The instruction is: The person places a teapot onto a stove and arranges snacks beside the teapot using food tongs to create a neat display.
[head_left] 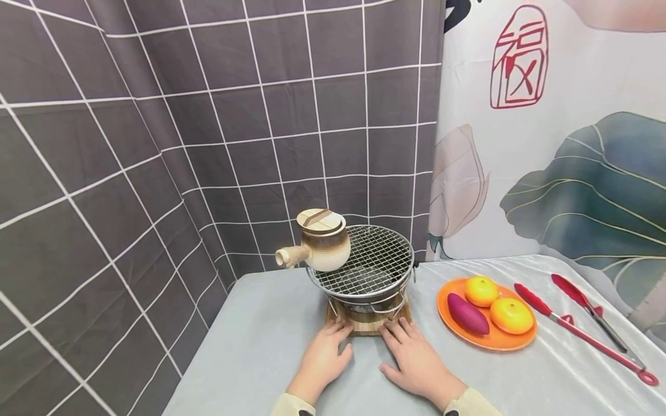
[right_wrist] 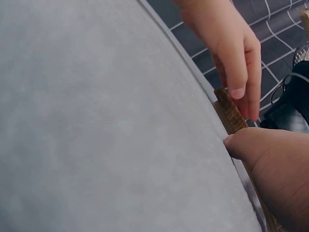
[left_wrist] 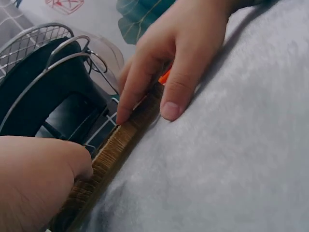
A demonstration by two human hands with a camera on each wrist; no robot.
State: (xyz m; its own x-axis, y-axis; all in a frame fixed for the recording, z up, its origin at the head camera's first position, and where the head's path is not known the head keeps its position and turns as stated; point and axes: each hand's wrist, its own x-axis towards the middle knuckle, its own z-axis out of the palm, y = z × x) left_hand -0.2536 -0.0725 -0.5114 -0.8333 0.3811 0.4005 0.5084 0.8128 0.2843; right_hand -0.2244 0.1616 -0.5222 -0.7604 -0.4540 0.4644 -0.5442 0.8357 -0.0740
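A wooden board (head_left: pixel 366 328) lies on the table under a round grill stove topped with a wire mesh (head_left: pixel 374 260). At the board's front left corner, my left hand (head_left: pixel 324 353) rests its extended fingers, the thumb apart from them. My right hand (head_left: pixel 416 361) touches the front right corner with its fingertips, its thumb spread towards the cloth. The right wrist view shows the board's edge (right_wrist: pixel 231 113) beside both hands. On the mesh's left side stands a ribbed clay pot (head_left: pixel 328 251) with a wooden lid (head_left: pixel 318 221) and a side handle (head_left: pixel 291 255) pointing left.
Right of the stove, an orange plate (head_left: pixel 470 338) carries a purple sweet potato (head_left: pixel 468 314) and two orange mandarins (head_left: pixel 481 290). Red-tipped tongs (head_left: pixel 588 335) lie at the far right. A dark gridded curtain (head_left: pixel 260 144) hangs behind and left of the cloth-covered table (head_left: pixel 250 346).
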